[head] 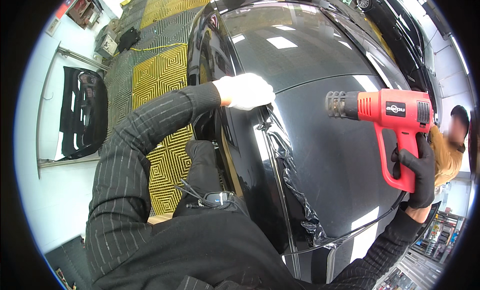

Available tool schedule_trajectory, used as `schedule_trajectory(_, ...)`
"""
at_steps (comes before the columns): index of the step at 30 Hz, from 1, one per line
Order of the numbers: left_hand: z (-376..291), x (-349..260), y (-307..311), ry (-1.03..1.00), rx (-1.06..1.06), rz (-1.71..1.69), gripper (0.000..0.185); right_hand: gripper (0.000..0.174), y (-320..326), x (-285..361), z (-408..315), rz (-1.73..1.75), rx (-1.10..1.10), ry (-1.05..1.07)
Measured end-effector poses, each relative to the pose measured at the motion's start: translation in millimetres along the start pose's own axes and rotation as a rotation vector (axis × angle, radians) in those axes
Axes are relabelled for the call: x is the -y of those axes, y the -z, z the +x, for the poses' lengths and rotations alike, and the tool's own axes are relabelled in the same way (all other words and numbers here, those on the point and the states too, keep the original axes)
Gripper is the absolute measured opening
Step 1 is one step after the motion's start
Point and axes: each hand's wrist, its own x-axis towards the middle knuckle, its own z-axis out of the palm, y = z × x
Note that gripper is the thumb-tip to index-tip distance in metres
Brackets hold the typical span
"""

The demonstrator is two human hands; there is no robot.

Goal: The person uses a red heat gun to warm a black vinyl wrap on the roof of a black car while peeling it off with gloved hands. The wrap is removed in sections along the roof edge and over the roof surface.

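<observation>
My right hand, in a black glove, grips the handle of a red heat gun above a black car's roof. The gun's nozzle points left, toward my other hand. My left hand, in a white glove, is closed at the roof edge, at the upper end of a loose, wrinkled strip of glossy black film. Its fingertips are hidden, so whether it pinches the film cannot be told. The film runs beside the roof trim. The gun's black cord crosses the roof below.
At the right stands a person in a tan jacket, near another black car. A black car panel leans by the left wall. Yellow and grey floor grating lies beside the car, with a yellow cord on it.
</observation>
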Motion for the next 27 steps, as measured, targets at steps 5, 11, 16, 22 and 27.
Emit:
schedule_trajectory(5,9.9,8.0,6.3,-0.061,0.025,0.031,0.027,0.060,2.2,-5.4,2.7,-0.028,-0.004,0.028)
schedule_trajectory(11,10.4,14.6,5.9,-0.085,-0.017,-0.099,0.032,0.058,4.7,-11.0,6.8,-0.013,0.042,0.019)
schedule_trajectory(16,3.1,7.7,5.2,-0.025,-0.005,-0.138,0.024,0.058,0.4,-8.4,6.0,0.058,0.014,-0.038)
schedule_trajectory(22,-6.9,9.7,-4.3,-0.053,-0.057,-0.166,0.030,0.047,-3.1,0.1,2.7,0.047,0.014,-0.074)
schedule_trajectory(27,-5.8,10.2,-10.2,-0.072,-0.095,-0.106,0.018,0.047,-4.0,-5.4,6.6,0.052,0.015,-0.097)
